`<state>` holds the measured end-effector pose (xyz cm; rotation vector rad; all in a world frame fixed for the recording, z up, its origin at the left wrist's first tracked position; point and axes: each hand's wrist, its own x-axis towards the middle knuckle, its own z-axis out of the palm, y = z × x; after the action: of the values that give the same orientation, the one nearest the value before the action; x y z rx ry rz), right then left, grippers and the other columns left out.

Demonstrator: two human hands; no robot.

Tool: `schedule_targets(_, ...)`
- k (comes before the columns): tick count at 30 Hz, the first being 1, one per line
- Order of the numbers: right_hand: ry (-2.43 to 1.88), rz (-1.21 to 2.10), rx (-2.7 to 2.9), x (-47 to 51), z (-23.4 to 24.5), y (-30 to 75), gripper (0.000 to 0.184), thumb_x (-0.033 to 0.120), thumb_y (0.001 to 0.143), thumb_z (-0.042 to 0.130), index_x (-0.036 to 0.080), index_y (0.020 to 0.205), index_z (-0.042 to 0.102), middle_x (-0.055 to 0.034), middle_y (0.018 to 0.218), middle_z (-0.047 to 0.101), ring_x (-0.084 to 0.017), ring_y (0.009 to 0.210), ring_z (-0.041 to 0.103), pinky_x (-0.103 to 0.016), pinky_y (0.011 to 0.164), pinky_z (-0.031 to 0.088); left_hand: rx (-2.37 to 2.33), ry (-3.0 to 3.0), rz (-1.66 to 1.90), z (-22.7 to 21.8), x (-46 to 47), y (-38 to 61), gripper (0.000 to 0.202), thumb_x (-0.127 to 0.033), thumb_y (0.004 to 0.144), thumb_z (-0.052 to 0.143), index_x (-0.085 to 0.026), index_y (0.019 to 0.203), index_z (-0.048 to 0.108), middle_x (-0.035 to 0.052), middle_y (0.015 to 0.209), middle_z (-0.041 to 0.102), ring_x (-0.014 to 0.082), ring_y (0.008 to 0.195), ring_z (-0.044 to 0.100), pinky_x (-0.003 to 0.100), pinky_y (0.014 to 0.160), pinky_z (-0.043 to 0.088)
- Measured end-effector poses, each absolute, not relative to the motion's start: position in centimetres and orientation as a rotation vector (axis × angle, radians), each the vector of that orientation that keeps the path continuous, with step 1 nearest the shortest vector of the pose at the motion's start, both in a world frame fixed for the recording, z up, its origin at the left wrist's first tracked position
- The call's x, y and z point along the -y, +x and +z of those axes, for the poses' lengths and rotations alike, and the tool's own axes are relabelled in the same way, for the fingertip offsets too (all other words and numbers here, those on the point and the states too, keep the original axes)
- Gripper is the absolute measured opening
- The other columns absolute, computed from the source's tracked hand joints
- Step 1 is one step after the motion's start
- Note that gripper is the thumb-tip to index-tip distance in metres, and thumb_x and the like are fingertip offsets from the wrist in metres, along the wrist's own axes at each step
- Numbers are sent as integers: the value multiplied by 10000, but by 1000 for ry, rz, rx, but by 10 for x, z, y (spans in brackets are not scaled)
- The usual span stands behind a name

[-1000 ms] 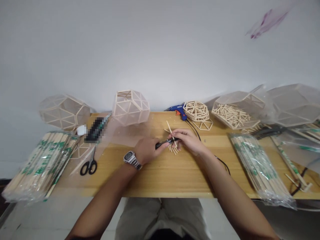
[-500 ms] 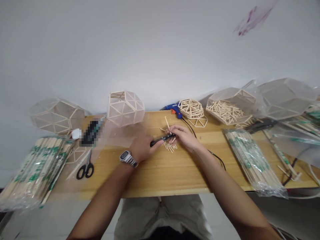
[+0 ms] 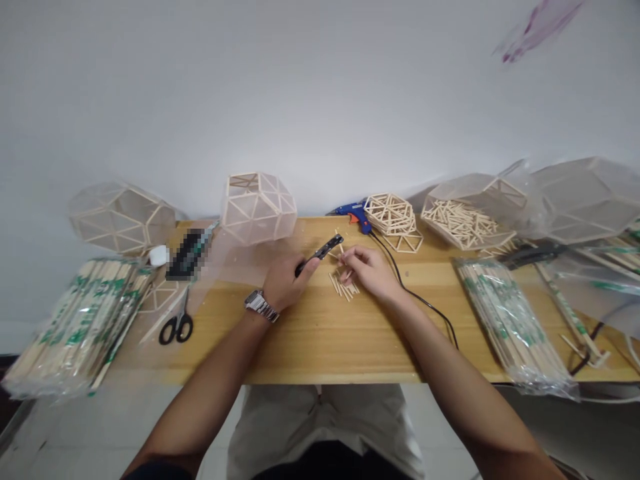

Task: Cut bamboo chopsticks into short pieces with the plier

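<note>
My left hand (image 3: 285, 283), with a metal watch on its wrist, is closed around a slim black hand tool (image 3: 327, 249). The tool has small holes along its head and points up to the right; its exact kind I cannot make out. My right hand (image 3: 369, 270) has its fingers pinched together on a thin wooden stick (image 3: 341, 247), just right of the tool's tip. Below the fingers, several short cut sticks (image 3: 343, 287) lie loose on the wooden table (image 3: 330, 347).
Behind my right hand are a blue glue gun (image 3: 356, 215) with a black cord and stacked stick frames (image 3: 390, 217). A covered frame (image 3: 463, 223) holds many cut sticks. Scissors (image 3: 176, 327), a covered polyhedron (image 3: 259, 210) and chopstick packs (image 3: 73, 327) are leftward; another pack (image 3: 515, 323) lies right.
The black tool has moved away from the right-hand fingers and now tilts more steeply upward. My right hand stays nearly in place. The whole view has shifted slightly.
</note>
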<state>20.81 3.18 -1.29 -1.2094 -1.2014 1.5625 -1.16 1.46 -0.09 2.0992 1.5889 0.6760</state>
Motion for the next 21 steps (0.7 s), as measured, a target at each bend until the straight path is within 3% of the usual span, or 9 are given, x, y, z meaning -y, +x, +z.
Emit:
schedule_targets(5, -1223, 1633, 1231, -30, -14, 206, 301, 435, 809, 792, 184, 785, 629, -27, 601, 698, -159, 529, 686, -263, 526, 601, -1584, 2053, 709, -5, -14, -9, 524, -578, 1020, 382, -194, 711, 559, -4, 643, 541, 137, 628, 471, 307, 629, 283)
schedule_targets(14, -1107, 1616, 1218, -30, -18, 205, 414, 540, 747, 850, 184, 833, 659, -72, 852, 753, -177, 784, 733, -265, 640, 595, -1541, 2053, 804, -8, -15, -9, 508, -580, 999, 420, -202, 669, 493, -14, 600, 485, 137, 595, 435, 308, 613, 251)
schedule_targets(21, -1153, 1507, 1294, -29, -17, 205, 469, 629, 764, 797, 196, 842, 634, -3, 703, 657, -104, 525, 539, -231, 473, 422, -1543, 2005, 918, -7, -15, -8, 491, -575, 982, 468, -197, 676, 529, -18, 620, 500, 129, 604, 438, 297, 610, 277)
